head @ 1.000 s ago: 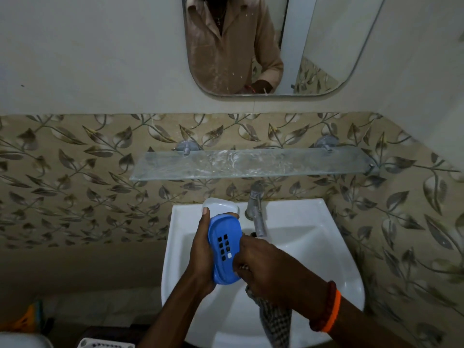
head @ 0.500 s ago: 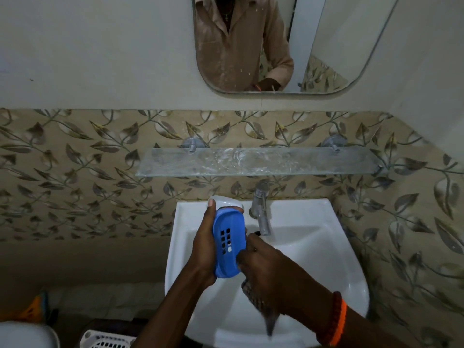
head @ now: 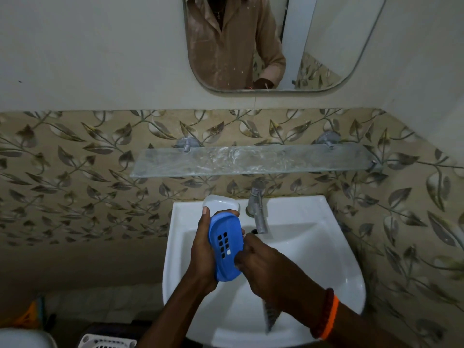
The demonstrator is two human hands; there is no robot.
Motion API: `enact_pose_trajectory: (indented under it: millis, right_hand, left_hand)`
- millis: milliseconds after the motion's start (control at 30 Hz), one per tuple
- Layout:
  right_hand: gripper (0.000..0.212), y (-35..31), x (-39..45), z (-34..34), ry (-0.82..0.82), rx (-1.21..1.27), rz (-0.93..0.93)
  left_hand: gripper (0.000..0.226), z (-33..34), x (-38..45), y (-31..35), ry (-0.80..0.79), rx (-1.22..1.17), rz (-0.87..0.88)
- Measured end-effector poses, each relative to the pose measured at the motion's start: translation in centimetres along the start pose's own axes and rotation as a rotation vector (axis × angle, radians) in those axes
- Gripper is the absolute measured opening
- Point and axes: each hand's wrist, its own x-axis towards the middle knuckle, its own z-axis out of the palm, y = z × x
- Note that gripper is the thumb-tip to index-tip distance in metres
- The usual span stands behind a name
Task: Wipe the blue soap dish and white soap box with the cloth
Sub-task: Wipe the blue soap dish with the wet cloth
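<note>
My left hand (head: 202,249) grips the blue soap dish (head: 226,247) upright over the basin, its slotted underside facing me. Against the dish's right edge my right hand (head: 266,270) presses, fingers curled around a checked cloth (head: 270,317) whose tail hangs below the wrist. The white soap box (head: 219,203) sits on the sink's back left ledge, just behind the dish and partly hidden by it.
A white sink (head: 313,259) fills the middle, with a metal tap (head: 257,209) at its back. Above it a glass shelf (head: 251,160) juts from the leaf-patterned tiles, under a mirror (head: 276,41). A white basket (head: 108,342) stands on the floor at lower left.
My right hand has slid along the dish's right side with the cloth, whose tail now hangs shorter. The left hand keeps its grip on the dish.
</note>
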Motion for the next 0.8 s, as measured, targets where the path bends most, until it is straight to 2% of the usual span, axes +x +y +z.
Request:
enact_pose_trajectory:
  millis: [100, 200, 367, 467, 567, 800]
  right_hand:
    - [0.006, 0.4, 0.5, -0.5, 0.021, -0.108, -0.061]
    - [0.006, 0.4, 1.2, -1.1, 0.052, -0.114, -0.045]
    - [0.01, 0.4, 0.9, -0.1, -0.1, -0.032, -0.069]
    - [0.019, 0.9, 0.8, -0.6, -0.037, 0.158, 0.099]
    - [0.034, 0.6, 0.1, -0.6, -0.03, 0.2, 0.217]
    - [0.028, -1.7, -0.7, 1.4, 0.012, 0.196, 0.321]
  left_hand:
    - [0.068, -0.4, 0.1, 0.0, 0.026, 0.02, -0.029]
    - [0.07, -0.6, 0.2, -0.2, 0.044, 0.007, -0.064]
    - [0.067, -0.8, 0.4, 0.2, -0.002, -0.092, -0.018]
    - [0.063, -1.3, 0.5, 0.2, -0.021, -0.156, 0.029]
    - [0.059, -1.5, 0.7, -0.1, -0.008, -0.197, 0.091]
    - [0.057, -1.1, 0.9, -1.9, 0.064, -0.216, 0.168]
